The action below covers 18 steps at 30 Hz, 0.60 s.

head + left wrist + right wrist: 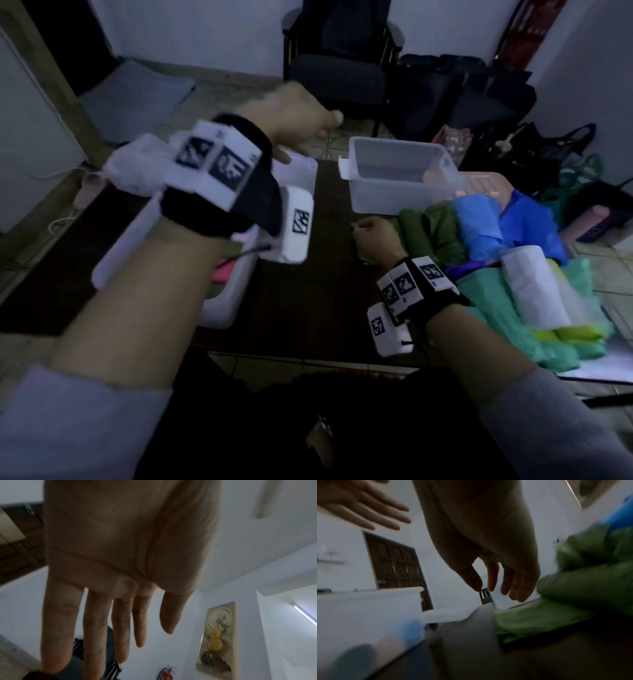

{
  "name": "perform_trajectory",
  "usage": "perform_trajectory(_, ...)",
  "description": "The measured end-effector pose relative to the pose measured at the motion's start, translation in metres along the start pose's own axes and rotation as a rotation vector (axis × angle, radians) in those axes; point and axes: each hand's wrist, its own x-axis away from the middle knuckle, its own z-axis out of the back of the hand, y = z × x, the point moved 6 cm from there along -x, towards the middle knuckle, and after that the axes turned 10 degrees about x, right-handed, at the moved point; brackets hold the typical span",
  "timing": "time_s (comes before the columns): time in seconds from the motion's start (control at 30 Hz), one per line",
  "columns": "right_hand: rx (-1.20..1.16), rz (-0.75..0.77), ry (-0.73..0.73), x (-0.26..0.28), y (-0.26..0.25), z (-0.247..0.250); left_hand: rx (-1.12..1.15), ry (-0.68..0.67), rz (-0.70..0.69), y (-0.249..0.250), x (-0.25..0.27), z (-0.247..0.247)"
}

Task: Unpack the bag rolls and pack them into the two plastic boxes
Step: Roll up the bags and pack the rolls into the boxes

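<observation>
My left hand point(301, 113) is raised above the left plastic box point(301, 171); the left wrist view shows its palm point(120, 540) flat, fingers straight, holding nothing. That box holds a pink roll point(224, 274). The right plastic box point(400, 178) stands at the back of the dark table point(308, 274). My right hand point(373, 236) lies low on the table beside a green roll point(431, 233). Its thumb and forefinger pinch a clear wrapper point(481, 616) with a striped label. Blue point(479, 222), white point(534, 287) and teal point(507, 329) rolls lie to the right.
A dark chair point(335, 68) stands behind the table, with dark bags point(479, 96) on the floor beside it. A pink lidded thing point(486, 181) sits behind the pile of rolls. A white appliance point(27, 137) is at the far left.
</observation>
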Motion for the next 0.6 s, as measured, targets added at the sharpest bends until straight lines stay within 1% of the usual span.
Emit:
perform_trajectory(0.07, 0.21, -0.018, 0.072, -0.004, 0.021, 0.022, -0.094, -0.06, -0.043, -0.002, -0.002, -0.044)
perform_trajectory(0.13, 0.363, -0.053, 0.145, -0.006, 0.039, 0.04, -0.17, -0.137, -0.015, -0.026, -0.004, -0.089)
perform_trajectory(0.2, 0.468, -0.088, 0.182, -0.006, 0.053, 0.053, -0.244, -0.225, 0.079, -0.064, -0.004, -0.13)
perform_trajectory(0.3, 0.579, -0.104, 0.162, -0.009, 0.067, 0.056, -0.342, -0.28, 0.221, -0.126, 0.005, -0.17)
perform_trajectory(0.33, 0.61, -0.087, 0.158, -0.011, 0.069, 0.054, -0.351, -0.28, 0.238, -0.141, 0.009, -0.178)
perform_trajectory(0.4, 0.68, -0.048, 0.169, -0.017, 0.069, 0.051, -0.375, -0.252, 0.224, -0.158, 0.018, -0.188)
perform_trajectory(0.5, 0.749, -0.028, 0.185, -0.025, 0.068, 0.046, -0.419, -0.186, 0.182, -0.165, 0.025, -0.19)
perform_trajectory(0.6, 0.747, -0.036, 0.216, -0.032, 0.066, 0.045, -0.442, -0.15, 0.173, -0.167, 0.025, -0.188)
